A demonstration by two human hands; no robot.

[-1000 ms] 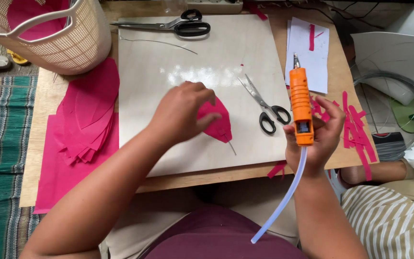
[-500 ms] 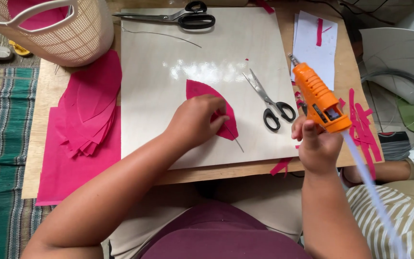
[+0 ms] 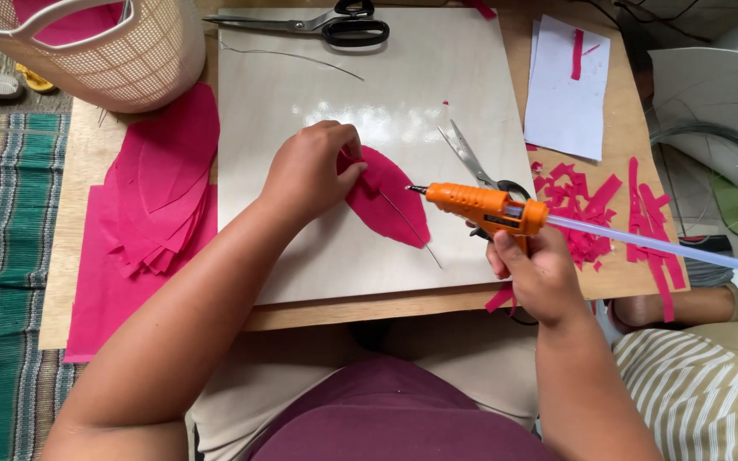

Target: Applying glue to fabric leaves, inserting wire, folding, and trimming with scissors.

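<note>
Two hands worked over a pale board point(image 3: 369, 85) set on a wooden table point(image 3: 70, 256). The left hand point(image 3: 309, 171) pressed down on a pink petal point(image 3: 390, 201) lying near the middle of the board, its fingers curled and pinching the petal's upper end. A thin wire point(image 3: 407, 224) ran along the petal and stuck out past its lower tip. The right hand point(image 3: 540, 273) was wrapped tightly around the grip of an orange glue gun point(image 3: 480, 205), whose nozzle pointed left at the petal's right edge, just beside it. A clear glue stick point(image 3: 659, 248) trailed out of the gun's back. Small scissors point(image 3: 471, 158) lay partly hidden behind the gun. Pink sheets point(image 3: 164, 188) were stacked left of the board, beside a basket point(image 3: 121, 60).
</note>
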